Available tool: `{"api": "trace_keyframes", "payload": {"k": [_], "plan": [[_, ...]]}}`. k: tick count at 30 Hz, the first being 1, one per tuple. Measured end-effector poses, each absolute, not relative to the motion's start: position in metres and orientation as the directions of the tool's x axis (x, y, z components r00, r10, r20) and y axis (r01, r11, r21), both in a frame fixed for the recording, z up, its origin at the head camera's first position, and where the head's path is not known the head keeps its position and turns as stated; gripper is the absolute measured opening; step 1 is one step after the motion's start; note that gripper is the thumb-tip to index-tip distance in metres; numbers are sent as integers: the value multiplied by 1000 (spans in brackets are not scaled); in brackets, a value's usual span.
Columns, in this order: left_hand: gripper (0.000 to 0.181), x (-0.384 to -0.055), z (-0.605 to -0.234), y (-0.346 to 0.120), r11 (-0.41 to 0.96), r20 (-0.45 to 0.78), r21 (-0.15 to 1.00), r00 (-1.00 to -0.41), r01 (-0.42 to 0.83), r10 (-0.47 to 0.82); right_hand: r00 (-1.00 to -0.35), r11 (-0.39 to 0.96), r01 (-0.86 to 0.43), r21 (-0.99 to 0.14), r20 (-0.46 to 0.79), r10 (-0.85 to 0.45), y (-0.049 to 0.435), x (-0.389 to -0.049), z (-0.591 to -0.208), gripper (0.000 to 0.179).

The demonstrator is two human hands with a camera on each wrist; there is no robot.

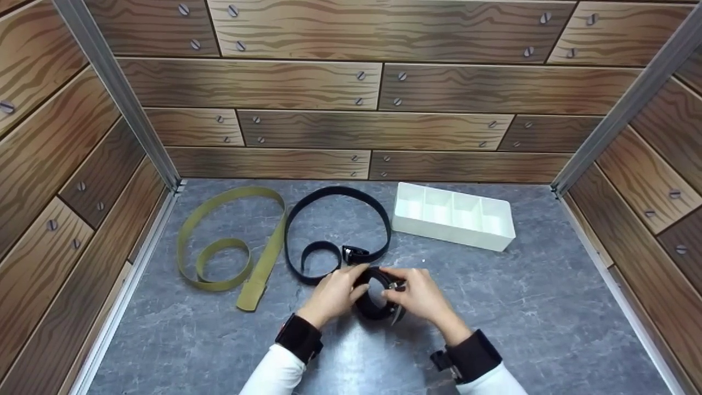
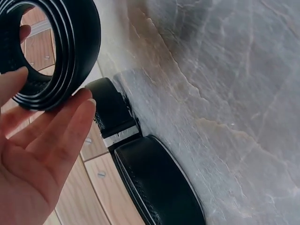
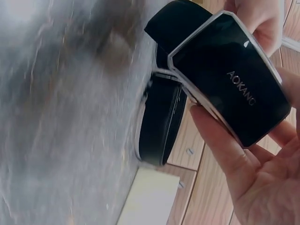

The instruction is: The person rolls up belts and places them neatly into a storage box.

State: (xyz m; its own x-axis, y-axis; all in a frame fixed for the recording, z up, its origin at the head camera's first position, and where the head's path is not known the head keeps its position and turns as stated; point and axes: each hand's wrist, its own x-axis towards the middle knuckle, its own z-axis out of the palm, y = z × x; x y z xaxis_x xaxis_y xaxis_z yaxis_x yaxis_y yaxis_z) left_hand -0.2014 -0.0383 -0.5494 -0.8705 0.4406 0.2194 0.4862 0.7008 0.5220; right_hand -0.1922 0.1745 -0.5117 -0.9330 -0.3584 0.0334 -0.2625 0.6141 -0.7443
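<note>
Both hands hold a coiled black belt (image 1: 374,314) just above the grey tabletop. My left hand (image 1: 334,292) grips its left side, thumb inside the ring and fingers outside; the left wrist view shows several stacked layers of the coil (image 2: 82,42). On the other side, my right hand (image 1: 421,294) holds the belt by its buckle end. The buckle (image 3: 229,77) has a black plate with a silver rim and the letters AOKANG. Just beyond the hands lies a second black belt (image 1: 296,208), loosely looped on edge, with its buckle (image 1: 355,254) near the left fingertips.
An olive webbing belt (image 1: 269,260) lies loosely looped at the left, its tip pointing toward the front. At the back right stands a white tray (image 1: 449,233) with several compartments. Wood-patterned walls (image 1: 307,85) close off the back and both sides of the grey table (image 1: 548,329).
</note>
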Motion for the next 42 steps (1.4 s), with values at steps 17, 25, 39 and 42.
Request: {"api": "trace_keyframes", "payload": {"k": [17,25,39,42], "plan": [[58,-190,-562,-37,772,117,374,-852,514,510,-984,830,-167,-532,142,-107,269,-256,-465,54],[58,-182,-573,-37,827,41,304,-874,473,485,-958,888,-49,-458,274,89,320,-294,-452,54],[58,-181,-581,-38,843,72,254,-879,474,472,-850,811,214,-544,306,429,358,-334,-479,56],[57,-181,-582,-39,844,82,247,-879,475,470,-843,806,226,-547,306,443,357,-337,-487,56]]}}
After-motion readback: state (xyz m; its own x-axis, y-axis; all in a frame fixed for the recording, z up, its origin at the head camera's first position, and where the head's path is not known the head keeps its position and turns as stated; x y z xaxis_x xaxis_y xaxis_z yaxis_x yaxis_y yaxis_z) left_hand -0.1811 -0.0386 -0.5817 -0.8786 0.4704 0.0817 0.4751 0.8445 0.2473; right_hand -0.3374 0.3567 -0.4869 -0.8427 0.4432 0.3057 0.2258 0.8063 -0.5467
